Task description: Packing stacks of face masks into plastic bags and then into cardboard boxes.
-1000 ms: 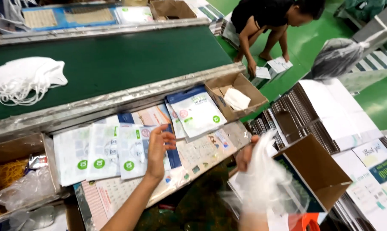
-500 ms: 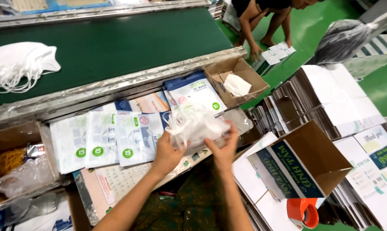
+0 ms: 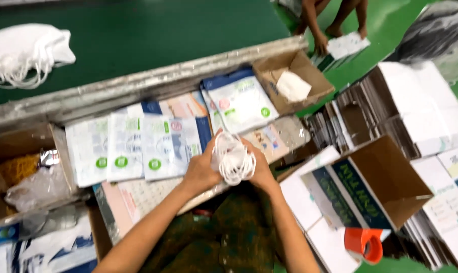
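Both hands meet over the front edge of the work table and squeeze a small white bundle of face masks (image 3: 233,161) with looped ear straps. My left hand (image 3: 202,171) grips its left side, my right hand (image 3: 259,169) its right side. Just beyond the hands lie overlapping printed pouches (image 3: 130,146) with green round marks, and one more pouch stack (image 3: 239,103) leans to the right.
A green conveyor belt (image 3: 153,35) runs behind the table with a heap of white masks (image 3: 24,50). Small cardboard box (image 3: 292,81) holds a white piece. An open carton (image 3: 375,184), an orange tape dispenser (image 3: 364,243) and flat box stacks (image 3: 421,106) stand right. Another person's hands (image 3: 322,43) work beyond.
My right hand lifted a loose white bundle from the right, my left hand left the pouches, and both now press the bundle together into a tighter wad.
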